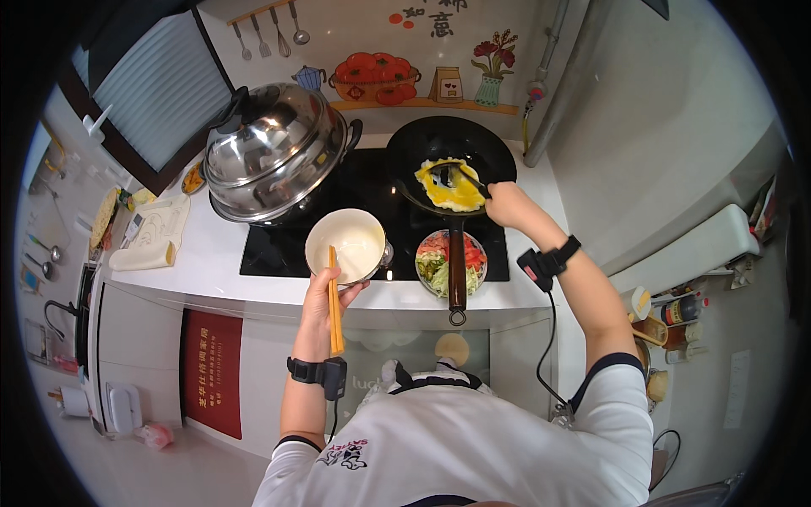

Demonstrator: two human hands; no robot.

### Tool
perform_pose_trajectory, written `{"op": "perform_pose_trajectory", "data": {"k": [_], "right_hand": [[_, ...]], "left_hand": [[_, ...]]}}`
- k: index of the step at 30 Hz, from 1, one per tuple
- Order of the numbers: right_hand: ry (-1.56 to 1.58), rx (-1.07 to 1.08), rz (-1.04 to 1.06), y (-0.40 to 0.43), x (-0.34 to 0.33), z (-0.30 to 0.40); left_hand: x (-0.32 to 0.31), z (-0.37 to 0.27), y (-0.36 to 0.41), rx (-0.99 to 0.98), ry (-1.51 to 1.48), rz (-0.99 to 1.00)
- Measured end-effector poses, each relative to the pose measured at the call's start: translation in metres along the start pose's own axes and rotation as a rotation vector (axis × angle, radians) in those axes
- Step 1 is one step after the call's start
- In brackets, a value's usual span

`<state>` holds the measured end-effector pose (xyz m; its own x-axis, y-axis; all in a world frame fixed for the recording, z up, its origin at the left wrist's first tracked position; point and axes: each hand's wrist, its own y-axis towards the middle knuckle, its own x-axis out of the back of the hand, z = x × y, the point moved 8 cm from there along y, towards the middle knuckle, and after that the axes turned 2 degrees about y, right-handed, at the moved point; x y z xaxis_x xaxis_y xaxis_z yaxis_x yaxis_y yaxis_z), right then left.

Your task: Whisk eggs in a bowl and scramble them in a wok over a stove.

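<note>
My left hand holds a white bowl tilted over the front of the cooktop, and a pair of wooden chopsticks is pinned under its thumb. Only a thin wet film shows inside the bowl. My right hand grips the dark handle of a cooking spatula or ladle, whose head is in the egg. Spread over the bottom of a black wok is yellow egg with pale, set edges. The wok's brown handle points towards me, passing over a plate of chopped vegetables.
A large lidded steel steamer pot occupies the left of the black glass cooktop. Further left, a rolled cream mat lies on the white counter. Bottles stand at right; a pipe runs up behind the wok.
</note>
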<state>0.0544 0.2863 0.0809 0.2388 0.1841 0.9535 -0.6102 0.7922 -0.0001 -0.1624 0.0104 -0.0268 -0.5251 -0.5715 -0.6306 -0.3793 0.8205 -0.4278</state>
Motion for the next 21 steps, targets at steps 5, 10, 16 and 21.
{"op": "perform_pose_trajectory", "data": {"k": [5, 10, 16, 21], "right_hand": [[-0.061, 0.079, -0.035, -0.012, 0.042, -0.020], [-0.016, 0.039, -0.011, -0.023, 0.056, -0.030], [-0.135, 0.052, 0.235, -0.064, 0.051, 0.011], [0.033, 0.154, 0.157, -0.032, 0.022, 0.013]], "left_hand": [[0.008, 0.000, -0.008, -0.025, 0.082, -0.016], [0.004, 0.002, -0.011, -0.014, 0.071, 0.003], [0.010, 0.001, -0.019, -0.085, 0.121, -0.039], [0.007, 0.004, -0.012, -0.016, 0.077, -0.009]]}}
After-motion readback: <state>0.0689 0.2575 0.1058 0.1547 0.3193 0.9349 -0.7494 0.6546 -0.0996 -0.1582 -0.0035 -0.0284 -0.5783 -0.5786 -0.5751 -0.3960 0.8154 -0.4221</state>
